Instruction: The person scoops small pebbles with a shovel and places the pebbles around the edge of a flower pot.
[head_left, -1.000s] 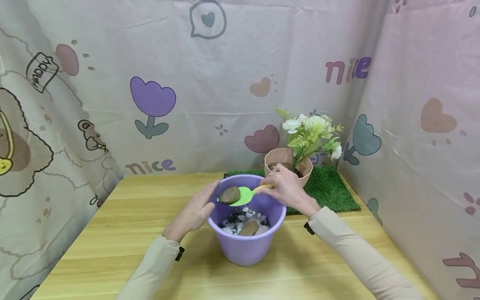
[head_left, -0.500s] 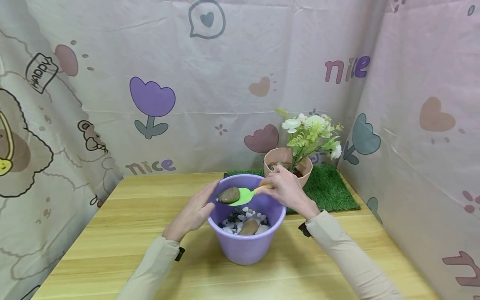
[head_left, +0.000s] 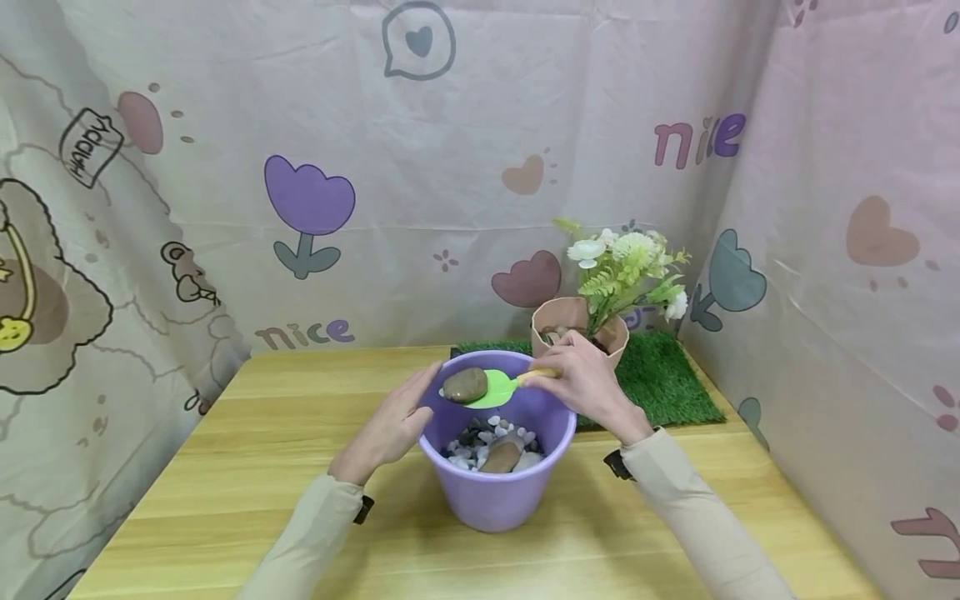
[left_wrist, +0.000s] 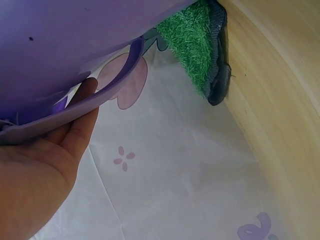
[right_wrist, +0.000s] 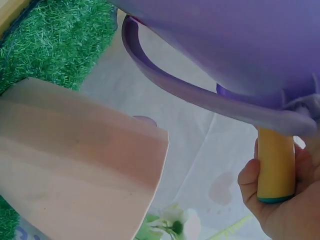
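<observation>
My right hand (head_left: 583,379) grips the yellow handle of a small hand trowel (head_left: 497,390) with a green blade. A smooth brown stone (head_left: 465,385) lies on the blade, over the left part of the purple bucket (head_left: 491,504). In the right wrist view the thumb and fingers wrap the yellow trowel handle (right_wrist: 276,167). My left hand (head_left: 386,429) rests against the bucket's left rim, fingers mostly straight. The left wrist view has those fingers at the bucket's carrying handle (left_wrist: 112,90). Inside the bucket lie white and dark pebbles (head_left: 468,450) and a larger brown stone (head_left: 501,457).
Behind my right hand stands a pink flowerpot (head_left: 561,312) with white flowers and green leaves (head_left: 630,258). It sits on a green artificial grass mat (head_left: 667,383). A wooden table (head_left: 285,417) carries everything. Printed fabric (head_left: 420,167) hangs around the back and sides.
The head view has shifted slightly. The trowel and its stone have risen a little above the bucket, with the blade still level. My left hand keeps its place at the rim.
</observation>
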